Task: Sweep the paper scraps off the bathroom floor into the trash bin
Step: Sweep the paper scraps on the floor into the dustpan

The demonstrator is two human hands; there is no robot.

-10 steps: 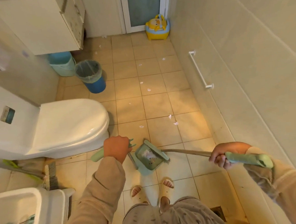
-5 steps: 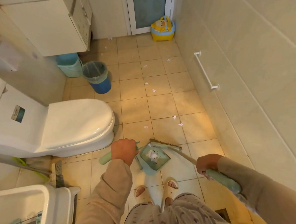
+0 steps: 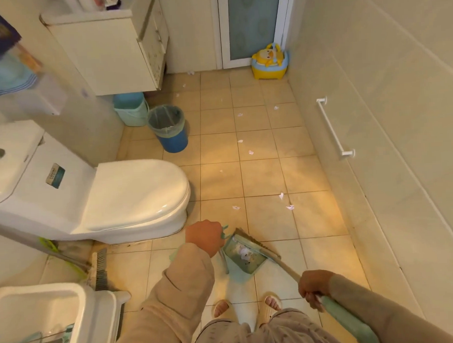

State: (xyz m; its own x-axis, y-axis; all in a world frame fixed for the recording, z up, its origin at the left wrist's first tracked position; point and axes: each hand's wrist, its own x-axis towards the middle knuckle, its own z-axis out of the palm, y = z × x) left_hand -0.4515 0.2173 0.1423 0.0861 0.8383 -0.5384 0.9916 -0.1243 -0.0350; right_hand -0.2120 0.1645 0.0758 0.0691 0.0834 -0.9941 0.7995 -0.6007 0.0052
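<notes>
My left hand grips the handle of a green dustpan resting on the tiled floor, with white paper scraps inside it. My right hand holds the green-handled broom, whose head lies along the dustpan's far edge. Several white paper scraps lie on the floor: two to the right ahead, one nearer the toilet, others farther toward the door. The blue trash bin, lined with a grey bag, stands ahead on the left, past the toilet.
A white toilet fills the left. A teal bucket sits under the wall cabinet. A yellow potty stands by the door. A sink and a second brush are near left. A towel rail is on the right wall.
The broom head has swung from the right to lie against the dustpan's far edge. My right hand has dropped lower and nearer. The view has tilted up.
</notes>
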